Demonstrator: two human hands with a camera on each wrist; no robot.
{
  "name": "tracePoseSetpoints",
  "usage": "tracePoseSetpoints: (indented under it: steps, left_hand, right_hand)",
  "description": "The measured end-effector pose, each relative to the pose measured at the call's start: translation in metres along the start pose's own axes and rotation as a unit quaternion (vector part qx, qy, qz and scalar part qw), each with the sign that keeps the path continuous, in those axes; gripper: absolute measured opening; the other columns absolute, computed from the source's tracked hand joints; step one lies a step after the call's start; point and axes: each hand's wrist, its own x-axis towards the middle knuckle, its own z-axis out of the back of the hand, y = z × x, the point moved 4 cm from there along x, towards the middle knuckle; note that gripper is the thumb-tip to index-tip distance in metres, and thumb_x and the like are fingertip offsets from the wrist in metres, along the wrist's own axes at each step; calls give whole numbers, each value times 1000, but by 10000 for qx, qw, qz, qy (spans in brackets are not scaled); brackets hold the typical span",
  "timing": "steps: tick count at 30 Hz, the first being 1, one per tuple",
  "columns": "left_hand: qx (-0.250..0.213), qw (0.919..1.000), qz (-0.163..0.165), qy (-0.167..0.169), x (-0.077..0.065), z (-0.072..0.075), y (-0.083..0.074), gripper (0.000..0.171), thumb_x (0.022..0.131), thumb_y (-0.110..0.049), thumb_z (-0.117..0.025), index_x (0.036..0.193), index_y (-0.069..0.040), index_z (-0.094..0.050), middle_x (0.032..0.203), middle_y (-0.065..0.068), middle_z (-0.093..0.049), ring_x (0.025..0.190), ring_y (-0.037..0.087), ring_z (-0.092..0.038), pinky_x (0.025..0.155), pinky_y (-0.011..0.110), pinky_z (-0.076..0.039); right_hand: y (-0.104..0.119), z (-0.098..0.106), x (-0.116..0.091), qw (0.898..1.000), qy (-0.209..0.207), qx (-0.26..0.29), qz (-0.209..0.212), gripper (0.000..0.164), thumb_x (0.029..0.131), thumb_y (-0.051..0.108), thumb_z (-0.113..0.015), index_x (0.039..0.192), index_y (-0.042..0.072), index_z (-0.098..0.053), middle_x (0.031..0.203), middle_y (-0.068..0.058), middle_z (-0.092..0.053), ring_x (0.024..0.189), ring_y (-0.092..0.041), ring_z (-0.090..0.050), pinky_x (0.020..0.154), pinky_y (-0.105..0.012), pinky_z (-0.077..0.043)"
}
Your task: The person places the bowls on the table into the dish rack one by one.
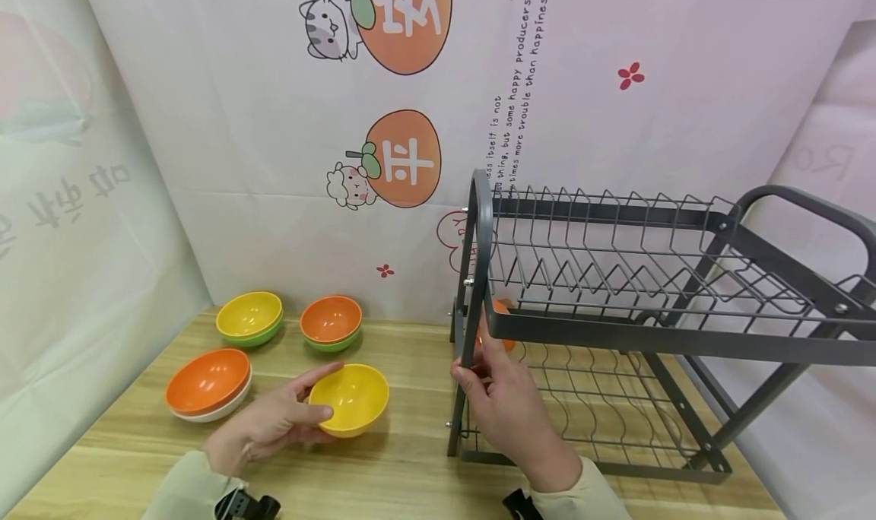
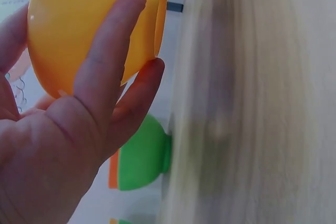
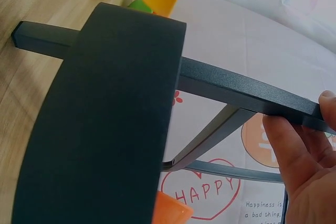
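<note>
My left hand (image 1: 274, 421) holds a yellow bowl (image 1: 352, 400) by its side, thumb over the rim and fingers beneath. The bowl is off the wooden table, its opening facing up and tilted towards me. In the left wrist view, the fingers spread along the outside of the yellow bowl (image 2: 65, 30). My right hand (image 1: 509, 402) grips the left front post of a dark two-tier dish rack (image 1: 657, 339). Thumb and fingers pinch that post (image 3: 226, 87) in the right wrist view. Behind it, an orange bowl (image 1: 505, 307) sits in the lower tier, partly hidden.
Left on the table (image 1: 383, 482) are three stacks: a yellow bowl (image 1: 249, 315) on green, an orange bowl (image 1: 331, 318) on green, and an orange bowl (image 1: 208, 381) on white. The rack's wire upper tier overhangs the right side. A printed cloth (image 1: 260, 147) hangs behind.
</note>
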Motion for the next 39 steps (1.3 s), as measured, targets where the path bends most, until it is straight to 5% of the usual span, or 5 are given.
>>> tracePoseSetpoints:
  steps: [23,39]
  left_hand:
    - [475,9976,-357,362,-9,-76,-21,82,91,3,-66,158,-4,-20,143,36,-29,108,41,-59,89,55,-53]
    - [483,9965,-412,547,-12,-100,-24,83,92,-8,-72,158,-4,-21,135,33,-39,105,40,-62,87,54,-55]
  right_hand:
    - [0,-1,-1,10000,20,8,-13,81,97,10,-66,161,19,-17,92,7,-65,74,-6,-60,62,-23,-57]
    - [0,-1,0,9997,-43,-51,-218,79,96,9,-68,160,16,-22,91,8,-64,72,-5,-59,63,-22,-57]
